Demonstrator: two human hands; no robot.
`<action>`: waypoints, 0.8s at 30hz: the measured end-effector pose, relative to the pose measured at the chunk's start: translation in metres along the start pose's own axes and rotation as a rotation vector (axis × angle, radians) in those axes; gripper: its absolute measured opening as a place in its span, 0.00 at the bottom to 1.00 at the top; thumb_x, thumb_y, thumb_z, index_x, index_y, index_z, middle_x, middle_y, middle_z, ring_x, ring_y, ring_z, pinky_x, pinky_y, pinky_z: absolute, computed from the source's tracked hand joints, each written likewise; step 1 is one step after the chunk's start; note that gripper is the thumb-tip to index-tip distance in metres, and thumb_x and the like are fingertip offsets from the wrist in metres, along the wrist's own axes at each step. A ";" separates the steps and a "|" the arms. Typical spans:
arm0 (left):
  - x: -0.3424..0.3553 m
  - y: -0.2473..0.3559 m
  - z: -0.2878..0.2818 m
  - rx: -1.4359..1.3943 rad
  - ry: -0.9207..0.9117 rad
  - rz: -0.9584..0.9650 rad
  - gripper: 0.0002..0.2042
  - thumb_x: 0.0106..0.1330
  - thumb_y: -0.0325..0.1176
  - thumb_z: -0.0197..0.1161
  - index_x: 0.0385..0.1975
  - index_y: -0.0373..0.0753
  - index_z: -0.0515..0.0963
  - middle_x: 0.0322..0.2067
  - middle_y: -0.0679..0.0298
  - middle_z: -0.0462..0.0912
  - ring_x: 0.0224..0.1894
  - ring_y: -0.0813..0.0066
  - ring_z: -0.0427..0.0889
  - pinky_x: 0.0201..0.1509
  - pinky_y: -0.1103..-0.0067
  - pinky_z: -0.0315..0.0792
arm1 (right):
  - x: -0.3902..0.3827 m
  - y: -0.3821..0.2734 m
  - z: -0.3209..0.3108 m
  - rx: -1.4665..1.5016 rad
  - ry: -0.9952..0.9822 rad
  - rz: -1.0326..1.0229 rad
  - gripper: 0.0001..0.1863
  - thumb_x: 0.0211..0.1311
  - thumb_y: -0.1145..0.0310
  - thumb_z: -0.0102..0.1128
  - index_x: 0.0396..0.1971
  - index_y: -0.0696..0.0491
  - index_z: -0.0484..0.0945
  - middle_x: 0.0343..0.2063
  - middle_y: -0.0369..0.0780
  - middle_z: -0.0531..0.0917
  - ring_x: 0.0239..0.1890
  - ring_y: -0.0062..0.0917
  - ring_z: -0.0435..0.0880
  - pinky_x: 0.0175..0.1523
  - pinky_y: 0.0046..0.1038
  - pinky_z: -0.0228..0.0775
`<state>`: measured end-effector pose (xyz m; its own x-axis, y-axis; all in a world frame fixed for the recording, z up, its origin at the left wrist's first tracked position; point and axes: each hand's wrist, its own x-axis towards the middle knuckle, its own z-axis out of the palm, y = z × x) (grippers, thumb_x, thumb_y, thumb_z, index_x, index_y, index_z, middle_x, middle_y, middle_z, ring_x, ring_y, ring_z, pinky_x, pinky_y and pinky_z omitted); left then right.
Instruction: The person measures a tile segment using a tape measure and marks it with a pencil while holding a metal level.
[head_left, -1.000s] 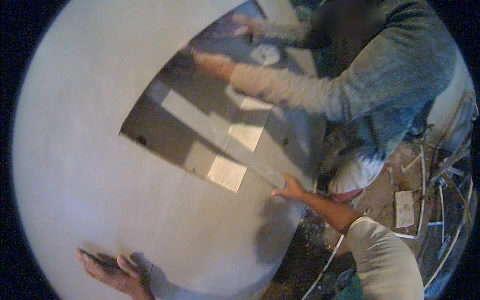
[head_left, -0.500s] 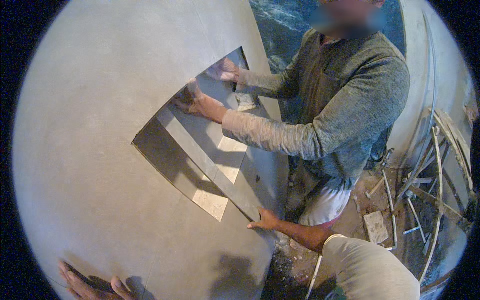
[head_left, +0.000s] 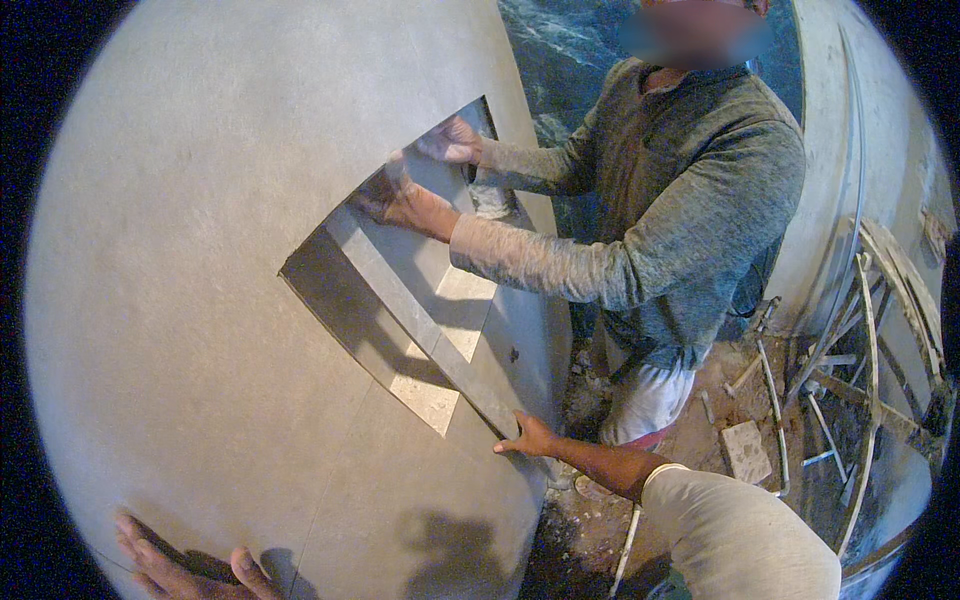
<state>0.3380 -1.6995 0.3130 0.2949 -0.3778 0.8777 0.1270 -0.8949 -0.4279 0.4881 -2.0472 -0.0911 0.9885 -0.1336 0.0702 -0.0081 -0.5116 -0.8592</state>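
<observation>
My left hand (head_left: 190,565) lies at the lower left against a broad grey surface (head_left: 180,300), fingers spread and holding nothing. My right hand (head_left: 525,438) grips the lower end of a long flat grey strip (head_left: 408,310) with thumb and fingers. The strip runs diagonally up across an angular cut opening (head_left: 345,315) in that surface, pale patches of light inside it. A co-worker in a grey long-sleeved top (head_left: 700,210) has both hands in the upper part of the opening, one (head_left: 420,210) at the strip's upper end, the other (head_left: 455,140) higher up.
The co-worker is at the right, beside the surface, before a blue marbled panel (head_left: 540,50). Behind stands a curved pale wall (head_left: 835,150). Curved slats (head_left: 870,350), thin pipes (head_left: 775,410) and a pale slab (head_left: 748,450) lie around the dirty floor (head_left: 730,380).
Compared with a second ago the view has shifted, showing more of the co-worker and the blue panel. The strip now appears steeper, my right hand lower in view. The last half-second shows little difference.
</observation>
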 end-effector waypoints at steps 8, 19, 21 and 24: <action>0.006 0.003 -0.006 -0.028 -0.058 -0.061 0.46 0.64 0.68 0.40 0.66 0.29 0.53 0.65 0.45 0.58 0.67 0.46 0.56 0.67 0.53 0.50 | -0.016 0.034 0.004 0.109 0.066 -0.085 0.51 0.34 0.42 0.77 0.56 0.61 0.68 0.49 0.52 0.78 0.53 0.40 0.77 0.58 0.36 0.67; 0.006 0.000 -0.007 -0.057 -0.033 0.003 0.45 0.65 0.66 0.43 0.66 0.28 0.53 0.63 0.43 0.59 0.66 0.46 0.59 0.64 0.54 0.55 | -0.102 0.062 -0.036 0.091 0.057 0.047 0.45 0.38 0.43 0.76 0.53 0.58 0.71 0.46 0.50 0.80 0.49 0.38 0.80 0.53 0.35 0.71; -0.002 -0.011 -0.002 -0.112 0.034 0.026 0.36 0.68 0.56 0.46 0.66 0.32 0.53 0.67 0.47 0.54 0.69 0.48 0.53 0.69 0.55 0.47 | -0.131 0.038 -0.044 -0.022 0.034 0.109 0.44 0.39 0.43 0.76 0.51 0.58 0.72 0.45 0.50 0.80 0.49 0.38 0.80 0.52 0.35 0.71; -0.008 -0.019 0.011 -0.134 0.099 0.033 0.32 0.69 0.49 0.49 0.67 0.34 0.53 0.69 0.50 0.52 0.71 0.51 0.50 0.72 0.56 0.42 | -0.173 0.031 -0.054 0.024 0.068 0.073 0.44 0.38 0.43 0.76 0.50 0.58 0.72 0.44 0.50 0.80 0.48 0.39 0.80 0.52 0.35 0.71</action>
<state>0.3432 -1.6770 0.3114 0.2009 -0.4235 0.8833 -0.0107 -0.9026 -0.4303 0.3086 -2.0855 -0.1029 0.9730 -0.2272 0.0406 -0.0751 -0.4784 -0.8749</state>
